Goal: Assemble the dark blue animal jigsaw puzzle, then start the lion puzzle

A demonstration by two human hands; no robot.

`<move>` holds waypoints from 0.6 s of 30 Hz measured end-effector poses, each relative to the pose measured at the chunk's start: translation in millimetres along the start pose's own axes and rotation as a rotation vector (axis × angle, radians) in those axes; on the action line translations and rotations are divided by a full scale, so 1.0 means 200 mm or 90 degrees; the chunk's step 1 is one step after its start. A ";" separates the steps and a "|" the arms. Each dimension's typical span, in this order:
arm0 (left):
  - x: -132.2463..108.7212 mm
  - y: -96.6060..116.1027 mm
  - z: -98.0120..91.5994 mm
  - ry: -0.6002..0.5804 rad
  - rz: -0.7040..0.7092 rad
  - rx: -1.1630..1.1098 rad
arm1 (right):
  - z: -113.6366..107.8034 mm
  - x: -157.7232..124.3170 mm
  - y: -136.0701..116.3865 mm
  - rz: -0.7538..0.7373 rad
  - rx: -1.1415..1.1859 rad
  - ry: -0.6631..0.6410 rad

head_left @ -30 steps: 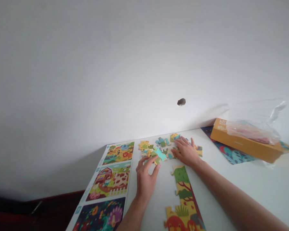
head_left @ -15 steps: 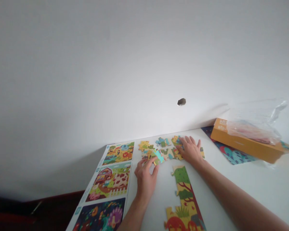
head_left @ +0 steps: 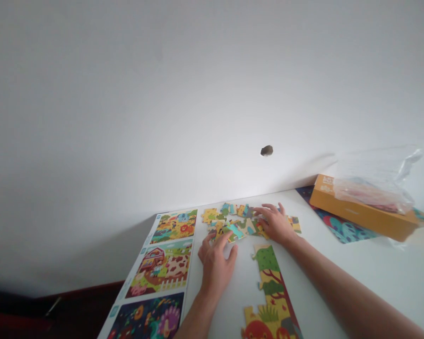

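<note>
Several loose puzzle pieces [head_left: 249, 227] lie bunched at the back of the white table. My left hand [head_left: 217, 263] is at their near left side, thumb apart and fingertips by a turquoise and green puzzle piece [head_left: 236, 230]; nothing is gripped in it. Over the right part of the pile rests my right hand [head_left: 275, 225], fingers spread, covering some pieces. Its fingertips reach a puzzle piece with blue and yellow [head_left: 243, 210] at the back. A joined strip of puzzle [head_left: 270, 282], with a tree and a red animal, lies nearer between my forearms.
On the left lies a sheet of printed pictures [head_left: 162, 268], with animals, a farm and a dark scene. An orange box [head_left: 360, 212] with a clear plastic bag [head_left: 378, 188] on it stands at right, over a dark blue picture sheet [head_left: 339, 228]. The wall [head_left: 212, 117] has a hole [head_left: 266, 150].
My right hand has drawn slightly left, and blue and yellow pieces at the back have shifted left with it. My left hand has opened a little, its thumb farther from the fingers.
</note>
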State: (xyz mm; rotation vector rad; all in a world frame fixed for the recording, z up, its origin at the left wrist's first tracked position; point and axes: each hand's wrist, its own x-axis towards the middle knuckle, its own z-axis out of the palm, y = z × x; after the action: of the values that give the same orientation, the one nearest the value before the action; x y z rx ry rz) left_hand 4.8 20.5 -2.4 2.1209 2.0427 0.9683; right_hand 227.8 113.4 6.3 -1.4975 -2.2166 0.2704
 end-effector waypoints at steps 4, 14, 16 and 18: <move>0.00 0.01 0.00 0.003 0.010 0.001 | -0.03 0.05 -0.04 0.063 -0.038 -0.033; 0.02 0.01 0.00 -0.018 0.004 -0.028 | 0.00 0.40 -0.20 0.234 -0.087 -0.185; 0.02 0.01 0.00 -0.024 0.000 -0.034 | 0.00 0.43 -0.20 0.261 -0.080 -0.212; 0.02 0.01 0.00 -0.029 -0.006 -0.039 | 0.00 0.44 -0.19 0.274 -0.069 -0.216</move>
State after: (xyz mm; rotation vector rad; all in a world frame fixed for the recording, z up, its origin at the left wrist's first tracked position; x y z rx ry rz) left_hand 6.0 24.4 -0.9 2.0825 1.9738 0.9586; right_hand 168.5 179.3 44.5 -2.1199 -2.1557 0.5849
